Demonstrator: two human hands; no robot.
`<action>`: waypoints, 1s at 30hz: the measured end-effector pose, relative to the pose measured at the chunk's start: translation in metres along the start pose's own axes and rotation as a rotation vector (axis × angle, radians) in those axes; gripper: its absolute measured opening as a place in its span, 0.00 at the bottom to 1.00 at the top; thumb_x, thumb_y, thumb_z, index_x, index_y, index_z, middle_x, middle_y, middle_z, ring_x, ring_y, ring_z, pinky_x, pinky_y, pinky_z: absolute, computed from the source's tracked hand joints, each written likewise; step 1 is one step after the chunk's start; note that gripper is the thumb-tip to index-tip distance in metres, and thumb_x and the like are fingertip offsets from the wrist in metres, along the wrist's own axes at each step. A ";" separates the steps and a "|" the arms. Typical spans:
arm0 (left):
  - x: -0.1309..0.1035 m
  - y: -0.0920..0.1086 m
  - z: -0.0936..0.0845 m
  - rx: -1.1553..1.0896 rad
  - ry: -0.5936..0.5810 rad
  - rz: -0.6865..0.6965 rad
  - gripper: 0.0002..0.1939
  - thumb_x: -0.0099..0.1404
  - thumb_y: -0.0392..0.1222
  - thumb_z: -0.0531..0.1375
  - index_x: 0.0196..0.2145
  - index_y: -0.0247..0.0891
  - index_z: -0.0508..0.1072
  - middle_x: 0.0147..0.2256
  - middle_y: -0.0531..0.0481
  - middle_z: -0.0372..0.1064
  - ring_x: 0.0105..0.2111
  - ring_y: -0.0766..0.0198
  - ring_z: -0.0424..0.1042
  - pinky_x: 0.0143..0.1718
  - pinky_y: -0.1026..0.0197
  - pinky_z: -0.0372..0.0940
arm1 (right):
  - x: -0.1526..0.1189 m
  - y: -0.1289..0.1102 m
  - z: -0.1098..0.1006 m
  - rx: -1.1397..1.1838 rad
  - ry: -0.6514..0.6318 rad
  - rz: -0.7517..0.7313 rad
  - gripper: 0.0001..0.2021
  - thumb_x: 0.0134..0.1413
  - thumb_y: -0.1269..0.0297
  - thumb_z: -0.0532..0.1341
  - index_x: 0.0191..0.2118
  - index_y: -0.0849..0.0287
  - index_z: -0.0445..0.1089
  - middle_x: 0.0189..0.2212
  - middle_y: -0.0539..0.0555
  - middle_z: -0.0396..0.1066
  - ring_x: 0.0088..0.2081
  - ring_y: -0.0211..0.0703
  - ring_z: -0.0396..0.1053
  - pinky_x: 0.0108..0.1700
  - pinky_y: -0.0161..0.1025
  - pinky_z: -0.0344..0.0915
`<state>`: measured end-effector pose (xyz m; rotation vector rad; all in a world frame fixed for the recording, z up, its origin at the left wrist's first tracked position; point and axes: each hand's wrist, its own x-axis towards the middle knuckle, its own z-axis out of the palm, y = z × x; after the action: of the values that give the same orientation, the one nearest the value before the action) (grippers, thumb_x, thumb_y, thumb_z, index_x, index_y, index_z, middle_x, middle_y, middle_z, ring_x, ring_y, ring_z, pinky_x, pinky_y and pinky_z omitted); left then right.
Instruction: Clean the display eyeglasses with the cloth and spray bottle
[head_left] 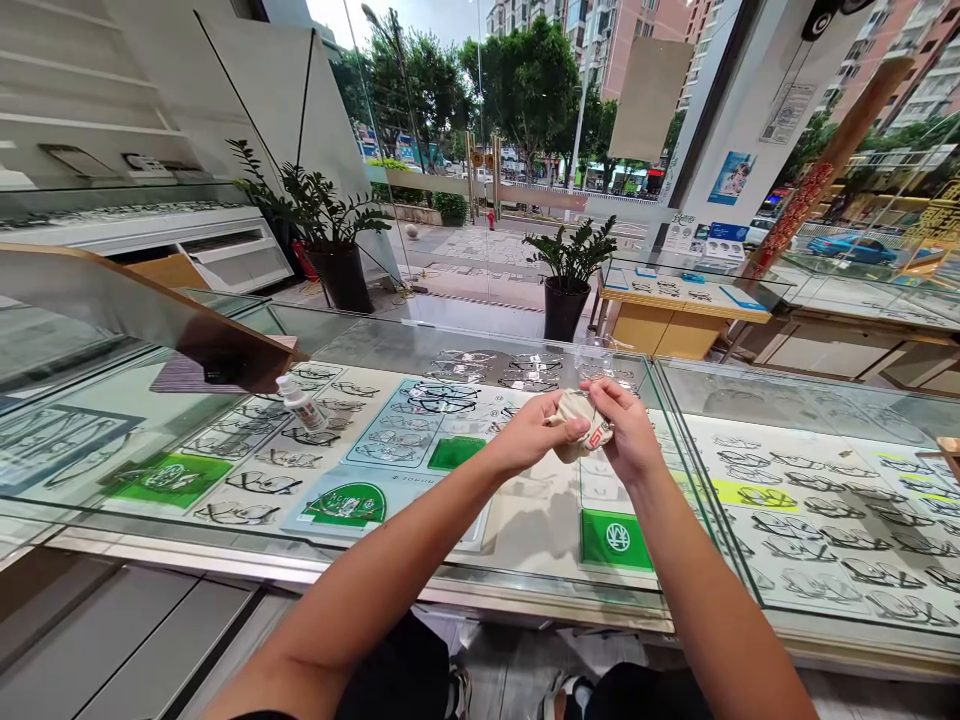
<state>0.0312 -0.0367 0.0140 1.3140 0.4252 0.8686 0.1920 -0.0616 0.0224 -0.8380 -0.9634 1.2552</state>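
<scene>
Above the glass counter, a crumpled beige cloth (pixel 574 412) with red print is bunched between my two hands. My left hand (pixel 531 436) pinches its left side, thumb across the front. On the other side my right hand (pixel 628 428) grips it with closed fingers. Whether anything lies inside the folds is hidden. To the left, a white bottle (pixel 301 404) with a red-marked label stands on the glass top.
Rows of eyeglasses (pixel 262 484) lie in the glass display case (pixel 525 580) under my arms. A mirror-like panel with a wooden edge (pixel 150 300) leans in from the left. Potted plants (pixel 566 300) stand beyond the counter, before the window.
</scene>
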 end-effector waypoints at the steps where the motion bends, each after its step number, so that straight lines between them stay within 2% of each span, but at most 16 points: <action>1: 0.001 -0.002 0.002 0.008 0.048 0.012 0.30 0.54 0.60 0.76 0.41 0.34 0.73 0.33 0.48 0.74 0.31 0.64 0.71 0.34 0.63 0.64 | 0.000 0.001 0.001 0.022 0.004 0.002 0.16 0.46 0.50 0.77 0.34 0.54 0.78 0.34 0.50 0.73 0.32 0.40 0.66 0.35 0.40 0.64; 4: 0.003 -0.008 0.007 0.034 0.188 0.037 0.28 0.58 0.62 0.73 0.38 0.34 0.72 0.28 0.53 0.68 0.26 0.69 0.64 0.28 0.65 0.58 | 0.001 0.004 0.001 0.033 -0.004 -0.037 0.15 0.44 0.54 0.78 0.31 0.53 0.75 0.36 0.50 0.75 0.35 0.41 0.68 0.39 0.40 0.66; 6: 0.004 -0.009 0.009 0.035 0.227 0.045 0.28 0.60 0.64 0.71 0.36 0.34 0.72 0.25 0.55 0.64 0.24 0.70 0.60 0.26 0.65 0.55 | 0.002 0.005 0.000 -0.010 -0.013 -0.084 0.14 0.45 0.54 0.78 0.30 0.53 0.75 0.34 0.50 0.76 0.38 0.43 0.70 0.44 0.41 0.68; 8: 0.005 -0.009 0.008 0.034 0.224 0.056 0.27 0.61 0.64 0.69 0.36 0.34 0.73 0.26 0.55 0.64 0.24 0.70 0.60 0.27 0.65 0.56 | 0.003 0.005 -0.001 -0.028 -0.009 -0.093 0.14 0.44 0.54 0.78 0.30 0.52 0.75 0.33 0.50 0.76 0.38 0.44 0.71 0.46 0.42 0.68; 12: 0.005 -0.007 0.000 -0.002 0.182 0.048 0.26 0.64 0.63 0.68 0.36 0.33 0.75 0.30 0.50 0.70 0.30 0.66 0.66 0.34 0.63 0.62 | 0.004 0.002 -0.003 0.011 0.027 -0.057 0.13 0.44 0.55 0.78 0.30 0.53 0.76 0.34 0.49 0.77 0.36 0.43 0.71 0.42 0.42 0.68; 15: 0.003 -0.004 -0.005 -0.044 0.086 0.011 0.25 0.63 0.61 0.70 0.39 0.33 0.76 0.32 0.48 0.71 0.32 0.65 0.68 0.35 0.63 0.63 | 0.005 0.000 -0.005 0.031 0.052 -0.068 0.12 0.43 0.57 0.78 0.30 0.53 0.77 0.34 0.49 0.77 0.36 0.42 0.70 0.40 0.40 0.67; 18: 0.001 -0.002 -0.005 -0.015 -0.010 -0.011 0.28 0.58 0.59 0.73 0.44 0.33 0.75 0.35 0.47 0.73 0.31 0.64 0.70 0.34 0.63 0.63 | 0.007 0.001 -0.006 0.039 0.068 -0.053 0.12 0.44 0.57 0.77 0.30 0.54 0.77 0.34 0.49 0.77 0.35 0.41 0.70 0.38 0.39 0.67; 21: 0.002 -0.002 0.001 0.048 0.080 0.008 0.29 0.55 0.59 0.75 0.42 0.34 0.74 0.32 0.49 0.73 0.29 0.66 0.68 0.31 0.64 0.61 | 0.007 0.006 -0.004 0.031 0.060 -0.037 0.12 0.44 0.56 0.77 0.31 0.53 0.77 0.35 0.50 0.78 0.34 0.42 0.70 0.38 0.41 0.67; 23: 0.003 -0.003 0.006 0.064 0.191 0.025 0.28 0.57 0.62 0.73 0.39 0.34 0.74 0.29 0.51 0.70 0.26 0.67 0.66 0.29 0.64 0.60 | 0.007 0.009 -0.003 0.014 0.036 -0.056 0.13 0.44 0.55 0.77 0.31 0.52 0.77 0.34 0.50 0.77 0.36 0.43 0.71 0.41 0.42 0.68; 25: 0.004 -0.002 0.009 0.068 0.250 0.043 0.27 0.59 0.64 0.70 0.37 0.34 0.74 0.26 0.53 0.67 0.24 0.68 0.62 0.27 0.64 0.58 | 0.008 0.011 -0.003 -0.022 0.007 -0.102 0.13 0.44 0.55 0.77 0.31 0.52 0.76 0.33 0.49 0.76 0.37 0.43 0.70 0.45 0.42 0.68; 28: 0.004 0.001 0.006 0.076 0.242 0.058 0.27 0.61 0.65 0.68 0.31 0.35 0.72 0.24 0.55 0.64 0.23 0.69 0.59 0.26 0.64 0.56 | 0.008 0.009 -0.005 -0.051 -0.004 -0.145 0.12 0.44 0.56 0.77 0.30 0.53 0.77 0.32 0.49 0.73 0.37 0.43 0.69 0.47 0.42 0.67; 30: 0.002 0.003 0.001 0.075 0.199 0.052 0.27 0.63 0.64 0.67 0.29 0.35 0.71 0.25 0.53 0.65 0.24 0.68 0.61 0.28 0.64 0.57 | 0.008 0.006 -0.006 -0.029 0.019 -0.126 0.12 0.43 0.56 0.77 0.29 0.53 0.77 0.33 0.49 0.73 0.36 0.43 0.69 0.44 0.42 0.68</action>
<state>0.0322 -0.0357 0.0178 1.3168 0.5857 1.0401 0.1954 -0.0530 0.0153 -0.7978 -1.0062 1.1260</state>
